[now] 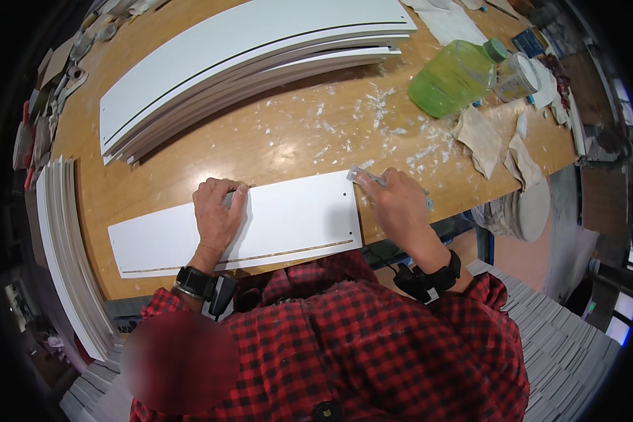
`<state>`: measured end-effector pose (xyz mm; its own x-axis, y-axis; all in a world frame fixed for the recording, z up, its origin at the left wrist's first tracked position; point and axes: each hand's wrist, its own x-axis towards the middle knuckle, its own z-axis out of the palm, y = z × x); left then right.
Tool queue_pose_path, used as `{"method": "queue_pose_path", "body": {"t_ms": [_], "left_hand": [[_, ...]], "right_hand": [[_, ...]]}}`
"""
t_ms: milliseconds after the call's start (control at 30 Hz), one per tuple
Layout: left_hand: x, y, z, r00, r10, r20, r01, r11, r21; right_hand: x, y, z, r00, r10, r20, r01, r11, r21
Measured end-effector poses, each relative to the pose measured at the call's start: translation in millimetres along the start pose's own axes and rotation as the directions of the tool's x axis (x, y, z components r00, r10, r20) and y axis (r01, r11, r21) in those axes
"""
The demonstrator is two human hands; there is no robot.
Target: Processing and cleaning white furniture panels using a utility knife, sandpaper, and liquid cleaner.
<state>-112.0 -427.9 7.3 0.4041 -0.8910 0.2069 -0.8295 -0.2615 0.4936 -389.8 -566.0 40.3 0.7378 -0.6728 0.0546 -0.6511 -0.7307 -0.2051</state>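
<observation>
1. A white board lies flat on the bench, mid-frame.
2. The left hand is on it, fingers bent by its top edge; I can't tell if that grip is closed.
3. The right hand has its grip closed on a small grey thing at the board's upper right corner.
4. From here I see a pile of boards at upper left and a green jug at upper right.

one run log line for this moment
left hand: on white board | right hand: at board's far right corner, gripping small grey item, kind unclear | beyond: stack of white boards
</observation>
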Motion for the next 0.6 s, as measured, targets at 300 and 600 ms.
{"method": "queue_pose_path", "body": {"t_ms": [300, 600], "left_hand": [[-1, -3, 2, 1.0, -0.001, 0.004, 0.001, 1.0, 0.013], [0, -2, 3, 1.0, -0.008, 0.002, 0.008, 1.0, 0.013]], "right_hand": [[7, 9, -15, 0.989, 0.149, 0.011, -0.146, 0.953, 0.267], [17, 15, 30, 0.99, 0.073, 0.119, -0.139, 0.553, 0.822]]}}
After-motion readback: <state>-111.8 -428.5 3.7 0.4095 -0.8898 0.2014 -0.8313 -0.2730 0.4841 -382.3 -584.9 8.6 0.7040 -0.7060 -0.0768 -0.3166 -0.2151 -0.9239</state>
